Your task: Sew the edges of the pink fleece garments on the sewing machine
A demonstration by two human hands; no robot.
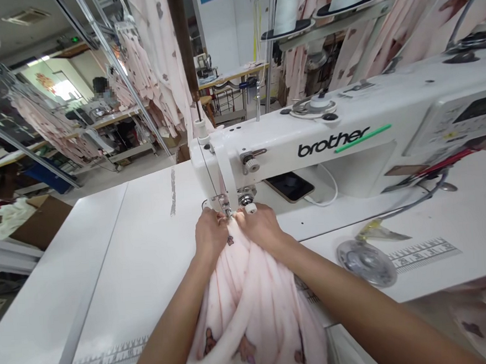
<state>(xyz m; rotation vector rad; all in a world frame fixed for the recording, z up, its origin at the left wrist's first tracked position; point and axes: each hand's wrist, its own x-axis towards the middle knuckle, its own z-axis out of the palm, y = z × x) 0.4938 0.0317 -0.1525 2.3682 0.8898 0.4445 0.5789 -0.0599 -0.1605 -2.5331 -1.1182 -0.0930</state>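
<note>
A pale pink fabric (255,303) with small brown bear prints hangs in folds from the sewing machine (265,141) toward me. Its upper end lies under the presser foot (228,211). My left hand (211,228) grips the fabric just left of the needle, fingers curled. On the other side, my right hand (258,222) pinches the fabric close to the foot. The fingertips of both hands are partly hidden. A white tape (225,166) runs down the machine's head to the needle area.
A phone (291,186) on a white cable lies under the machine arm. To the right are a clear round plastic case (367,262) and yellow-handled snips (379,230). Thread cones (287,7) stand above. A cardboard box (49,215) is at left. Another person (104,94) sits far back.
</note>
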